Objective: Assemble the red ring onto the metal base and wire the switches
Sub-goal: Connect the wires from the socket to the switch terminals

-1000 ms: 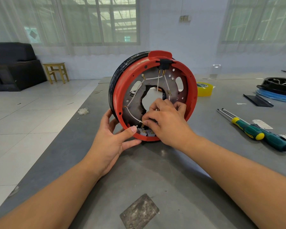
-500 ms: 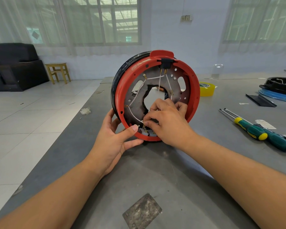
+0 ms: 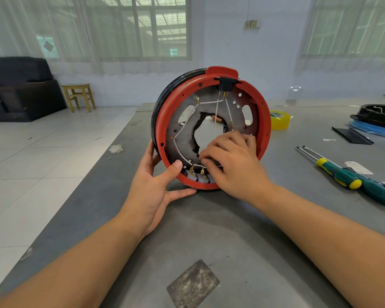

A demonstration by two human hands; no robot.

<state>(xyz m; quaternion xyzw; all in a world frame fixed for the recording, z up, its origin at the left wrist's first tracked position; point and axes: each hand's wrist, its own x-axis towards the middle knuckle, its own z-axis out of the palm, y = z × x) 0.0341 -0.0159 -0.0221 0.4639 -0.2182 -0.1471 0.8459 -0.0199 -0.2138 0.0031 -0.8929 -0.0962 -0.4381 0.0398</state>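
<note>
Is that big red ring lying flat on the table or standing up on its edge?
Standing on edge. The red ring faces the camera upright, its bottom rim on the table, steadied by the left hand.

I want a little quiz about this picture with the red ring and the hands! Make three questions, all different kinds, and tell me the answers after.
1. True or false: the red ring stands on its edge on the table.
2. Which hand works at the wires near the switches? A) left hand B) right hand
3. Fill in: the roll of tape behind the ring is ____ in colour.

Key
1. True. The left hand steadies it, thumb on the rim.
2. B. The right hand has its fingertips down by the switches.
3. Yellow.
</note>
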